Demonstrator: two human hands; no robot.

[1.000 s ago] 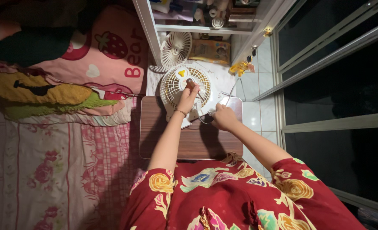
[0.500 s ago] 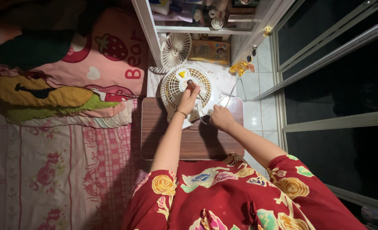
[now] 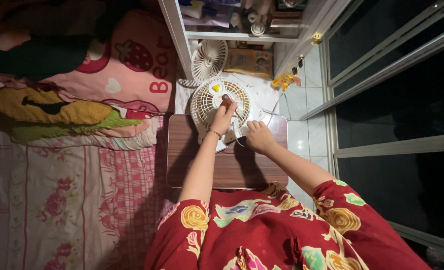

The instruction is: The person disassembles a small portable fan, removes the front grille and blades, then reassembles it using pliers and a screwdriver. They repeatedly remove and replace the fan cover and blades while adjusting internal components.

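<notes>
A small white fan [image 3: 209, 102] lies on its back at the far edge of a brown wooden table [image 3: 232, 170], its round grille facing up and a yellow part [image 3: 215, 88] showing inside. My left hand [image 3: 223, 117] is over the grille, closed on a dark red tool handle [image 3: 227, 99] that points down into the fan. My right hand [image 3: 258, 136] rests curled on the fan's white base at the right, gripping it. Both forearms reach out from red flowered sleeves.
A loose white fan grille [image 3: 209, 59] leans against a white shelf unit [image 3: 242, 36] behind the table. A brown packet [image 3: 249, 61] and a yellow object [image 3: 284, 80] lie on the tiled floor. A bed with pink bedding [image 3: 72, 175] lies left and glass sliding doors [image 3: 392, 100] stand right.
Both hands stay on the fan; my right hand has shifted slightly left along the base. Nothing else has moved.
</notes>
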